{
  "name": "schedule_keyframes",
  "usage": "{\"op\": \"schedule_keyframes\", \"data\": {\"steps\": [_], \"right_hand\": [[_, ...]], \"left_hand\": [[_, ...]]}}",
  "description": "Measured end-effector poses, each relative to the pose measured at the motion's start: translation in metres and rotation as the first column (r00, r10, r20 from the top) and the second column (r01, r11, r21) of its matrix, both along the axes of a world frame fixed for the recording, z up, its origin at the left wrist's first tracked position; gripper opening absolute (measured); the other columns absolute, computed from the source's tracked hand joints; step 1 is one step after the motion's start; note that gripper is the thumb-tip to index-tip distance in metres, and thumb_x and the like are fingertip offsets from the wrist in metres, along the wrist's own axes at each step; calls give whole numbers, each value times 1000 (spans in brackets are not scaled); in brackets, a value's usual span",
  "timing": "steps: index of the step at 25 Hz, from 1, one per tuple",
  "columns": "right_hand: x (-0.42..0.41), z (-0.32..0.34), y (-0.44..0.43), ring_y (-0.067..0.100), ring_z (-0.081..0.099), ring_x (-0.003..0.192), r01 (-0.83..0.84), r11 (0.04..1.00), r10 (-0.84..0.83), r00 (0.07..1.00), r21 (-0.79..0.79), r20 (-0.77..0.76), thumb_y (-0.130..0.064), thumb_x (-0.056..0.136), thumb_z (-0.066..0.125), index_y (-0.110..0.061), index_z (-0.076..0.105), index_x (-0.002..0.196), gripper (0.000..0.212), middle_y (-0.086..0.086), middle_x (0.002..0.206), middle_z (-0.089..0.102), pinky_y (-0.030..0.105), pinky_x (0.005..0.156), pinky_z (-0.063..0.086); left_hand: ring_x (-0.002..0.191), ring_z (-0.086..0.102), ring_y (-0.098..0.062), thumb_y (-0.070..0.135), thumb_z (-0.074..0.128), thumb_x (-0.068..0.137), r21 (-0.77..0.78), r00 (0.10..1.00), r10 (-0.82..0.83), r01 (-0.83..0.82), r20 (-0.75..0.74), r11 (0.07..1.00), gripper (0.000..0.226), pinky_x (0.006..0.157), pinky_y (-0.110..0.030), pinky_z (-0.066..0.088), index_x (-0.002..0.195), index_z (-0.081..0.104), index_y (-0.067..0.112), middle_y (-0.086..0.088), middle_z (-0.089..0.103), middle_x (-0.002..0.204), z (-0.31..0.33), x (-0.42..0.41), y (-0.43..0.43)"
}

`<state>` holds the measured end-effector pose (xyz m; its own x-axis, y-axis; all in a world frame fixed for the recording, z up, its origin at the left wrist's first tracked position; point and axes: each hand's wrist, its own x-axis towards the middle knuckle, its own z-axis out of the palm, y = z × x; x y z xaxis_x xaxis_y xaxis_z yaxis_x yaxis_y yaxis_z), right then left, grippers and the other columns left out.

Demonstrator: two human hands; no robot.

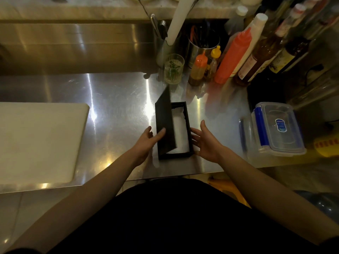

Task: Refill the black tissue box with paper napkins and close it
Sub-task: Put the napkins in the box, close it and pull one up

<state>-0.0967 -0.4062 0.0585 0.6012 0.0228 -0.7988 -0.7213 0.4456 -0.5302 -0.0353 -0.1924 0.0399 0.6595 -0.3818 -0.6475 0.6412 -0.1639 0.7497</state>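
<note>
**Lid half raised, hands flanking box**

Head view: box (173,131) on steel counter (113,99), long axis running away, napkins (180,132) inside. Lid (165,123) tilted up along left edge. Left hand (146,140) nearer, fingers loosely extended against lid; right hand (205,140) spread beside right wall.

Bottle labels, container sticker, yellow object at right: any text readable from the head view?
No text can be read.
Blue sticker on the clear container lid: too small and blurred.
Labels on the dark bottles: blurred.
Red marks on the yellow object: blurred and cut off.
</note>
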Motion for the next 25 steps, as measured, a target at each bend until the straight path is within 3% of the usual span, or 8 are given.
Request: {"op": "schedule_keyframes", "data": {"steps": [5,9,14,19,25], "right_hand": [[-2,-3,2,23,34,135,-48,998,49,999,-35,10,-69,92,28,-27,37,145,68,-1,135,43,43,104,35],[-4,-4,9,17,41,118,-80,975,91,995,-207,45,-48,98,43,-28,47,126,34,-9,113,50,42,102,37],[-3,-7,15,16,45,112,-97,929,130,989,-357,67,-30,102,44,-20,42,141,40,-3,123,47,37,91,43],[-2,-4,16,19,49,110,-109,917,153,984,-383,88,-25,103,42,-17,47,136,34,0,120,52,39,88,44],[8,5,15,21,56,114,-124,889,221,959,-442,175,-7,100,46,-12,55,129,31,0,117,59,28,83,50]], "left_hand": [[128,46,-20,34,72,82,170,964,-148,112,221,979,79,99,-34,44,145,25,23,-2,42,144,-4,-12,-20],[119,46,-14,32,72,83,228,953,-164,105,255,968,79,97,-33,43,145,23,22,-3,42,143,-5,-13,-22],[129,45,-24,32,71,84,275,948,-187,114,257,955,81,102,-40,43,146,20,21,-5,40,145,-1,-14,-25],[125,47,-23,24,71,84,228,966,-136,85,220,970,76,102,-40,45,144,26,18,-7,43,143,0,-11,-25],[111,52,-15,30,61,91,86,977,42,-61,209,994,52,77,-19,48,135,39,15,-6,49,135,19,0,-14]]}}
